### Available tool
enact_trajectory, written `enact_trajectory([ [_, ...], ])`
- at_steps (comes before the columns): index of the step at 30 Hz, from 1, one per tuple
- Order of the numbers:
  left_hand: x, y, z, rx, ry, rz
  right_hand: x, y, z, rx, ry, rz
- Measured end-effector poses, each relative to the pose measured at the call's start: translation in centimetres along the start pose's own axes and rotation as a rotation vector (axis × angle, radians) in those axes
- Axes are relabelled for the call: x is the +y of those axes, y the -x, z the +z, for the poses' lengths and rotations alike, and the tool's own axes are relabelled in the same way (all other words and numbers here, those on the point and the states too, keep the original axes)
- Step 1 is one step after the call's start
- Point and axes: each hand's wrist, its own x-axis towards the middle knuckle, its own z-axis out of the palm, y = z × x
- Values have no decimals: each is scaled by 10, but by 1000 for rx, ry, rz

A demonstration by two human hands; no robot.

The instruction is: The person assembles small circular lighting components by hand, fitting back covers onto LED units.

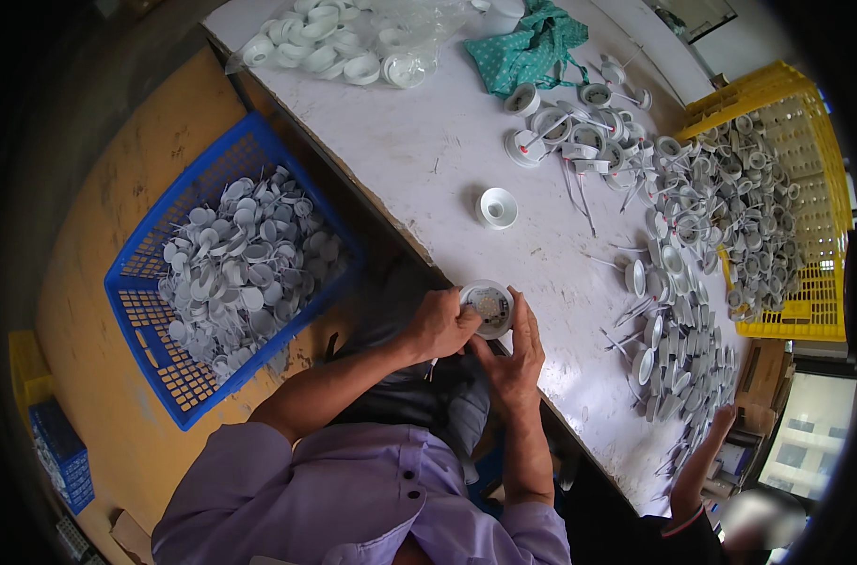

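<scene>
As both hands meet over the lap by the table edge (388, 215), we find the round white housing (488, 308) held between them, open face up, just off the tabletop. Left hand (440, 323): fingers curled and closed at the housing's left edge; whether they also pinch something small, we cannot tell. Right hand (514, 365): thumb low on the rim, fingers along the far right side, gripping the wall.

We judge the piece light and stiff, likely moulded plastic; the smooth, glossy wall could slide under dry fingertips. Inside sits a pale disc with a yellowish, speckled middle. We take that for the fragile part and would keep thumbs off it. Best hold, we think: the outer wall, from opposite sides, pressed only lightly.

Nearby, a lone white cup (497, 208) stands on the table beyond the hands. Similar housings, many with thin leads, lie heaped (673, 273) to the right; we expect those leads to snag. White discs on stems (249, 254) fill the blue basket (181, 374) at left.
</scene>
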Motion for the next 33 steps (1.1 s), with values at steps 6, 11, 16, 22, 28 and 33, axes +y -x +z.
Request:
enact_trajectory([
  [6,-5,-4,-29,-119,279,-226,20,-30,3,-117,-407,124],
  [11,-18,-1,-42,-184,521,-286,52,-101,1,29,-46,186],
  [16,-16,3,-43,-143,523,-261,72,-128,32,-31,143,147],
  [22,-17,3,-47,-130,522,-242,64,-131,30,-41,82,194],
  [28,-12,1,-38,-122,546,-191,60,-111,10,150,-74,103],
  [33,-4,1,-37,-106,461,-170,34,-80,-16,-18,-33,19],
])
